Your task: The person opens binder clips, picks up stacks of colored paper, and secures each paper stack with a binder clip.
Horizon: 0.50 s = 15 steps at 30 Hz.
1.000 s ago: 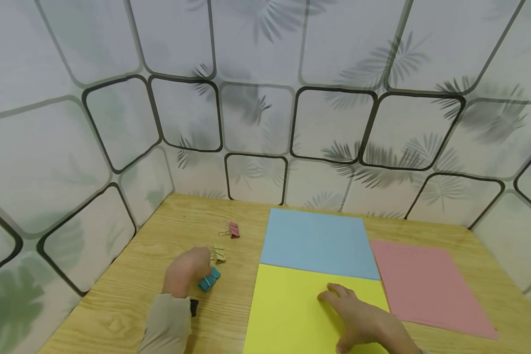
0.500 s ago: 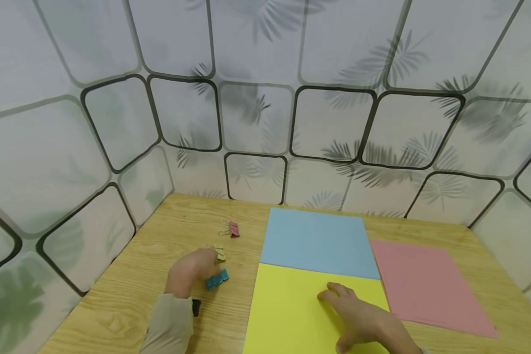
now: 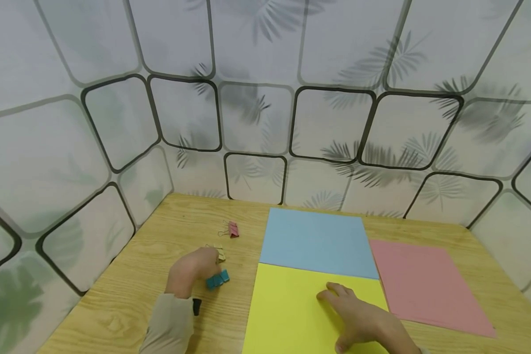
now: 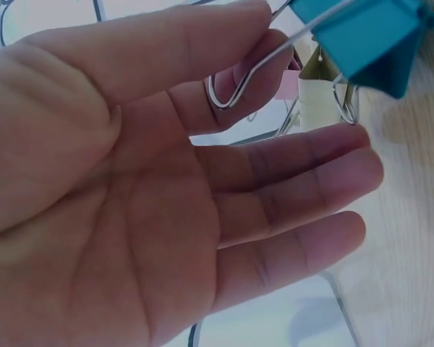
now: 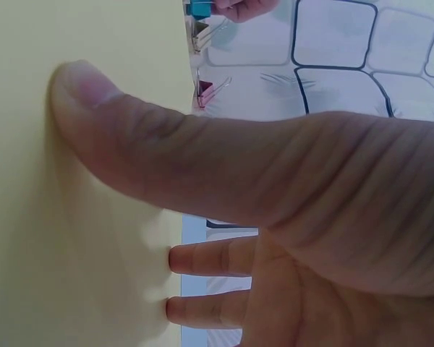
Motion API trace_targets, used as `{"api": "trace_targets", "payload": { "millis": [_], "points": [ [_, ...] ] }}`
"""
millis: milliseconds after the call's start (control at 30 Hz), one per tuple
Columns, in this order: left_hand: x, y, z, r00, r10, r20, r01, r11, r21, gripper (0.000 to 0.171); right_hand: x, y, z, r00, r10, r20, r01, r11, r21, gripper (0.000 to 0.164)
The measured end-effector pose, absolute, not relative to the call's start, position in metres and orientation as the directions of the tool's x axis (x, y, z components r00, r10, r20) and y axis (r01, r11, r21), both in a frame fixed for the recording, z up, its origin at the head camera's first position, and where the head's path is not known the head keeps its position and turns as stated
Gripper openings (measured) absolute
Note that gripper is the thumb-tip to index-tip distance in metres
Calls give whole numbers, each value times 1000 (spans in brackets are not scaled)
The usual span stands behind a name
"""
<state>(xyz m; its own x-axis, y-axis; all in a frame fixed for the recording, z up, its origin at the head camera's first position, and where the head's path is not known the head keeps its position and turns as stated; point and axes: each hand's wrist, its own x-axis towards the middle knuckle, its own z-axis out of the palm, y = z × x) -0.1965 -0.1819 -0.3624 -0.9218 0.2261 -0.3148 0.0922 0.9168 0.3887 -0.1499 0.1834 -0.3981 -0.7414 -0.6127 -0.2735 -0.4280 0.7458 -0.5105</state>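
My left hand is over the left part of the table. In the left wrist view its thumb and index finger pinch a wire handle of a teal binder clip, while the other fingers extend loosely. Just behind that clip sits a yellow binder clip, partly covered by the hand in the head view. A pink binder clip lies farther back. My right hand rests on a yellow sheet, fingers spread and thumb tip touching it in the right wrist view.
A light blue sheet borders the yellow one at the back. To the right lies a pink sheet. The wooden table meets patterned walls at the back and sides.
My left hand has shifted slightly right with the teal binder clip, which has turned a little and hardly moves over the last half second. The right hand has stayed put.
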Motion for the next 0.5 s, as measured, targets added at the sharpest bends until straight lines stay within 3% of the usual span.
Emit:
{"api": "trace_targets", "payload": {
  "millis": [167,500],
  "points": [
    [-194,-182,-361,-917,223,-332,76,912,402,38,-152,182,-399,-741,-609,-284,-421,750,-511,96],
    [-193,-178,-358,-917,184,-354,19,907,422,14,-151,181,-397,-751,-590,-296,-407,767,-495,94]
  ]
}}
